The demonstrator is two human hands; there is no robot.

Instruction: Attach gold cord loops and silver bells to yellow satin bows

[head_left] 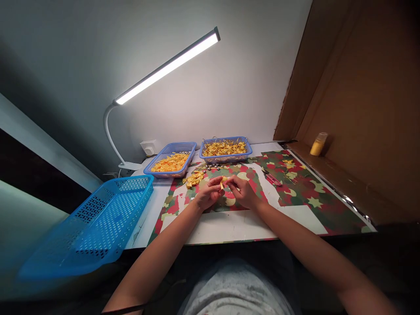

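Note:
Over the middle of the patterned table cover, my left hand (211, 193) pinches a small yellow, petal-like piece (223, 180). My right hand (242, 190) meets it from the other side, its thumb and fingertips pressed together at the piece's edge; whatever lies between those fingertips is too small to make out. Left of my hands lies a loose pile of similar yellow pieces (194, 178). Just beyond them are several thin stems with silvery round ends (213, 166). A pair of red-handled cutters (271, 177) rests to the right of my right hand.
Behind stand a blue basket of yellow pieces (154, 171) and another blue basket of gold stemmed pieces (225, 159). A large bright-blue basket (144, 205) is at the left, below a lit lamp (170, 65). Yellow scraps (289, 170) lie right; a yellow-filled bottle (318, 145) stands beyond.

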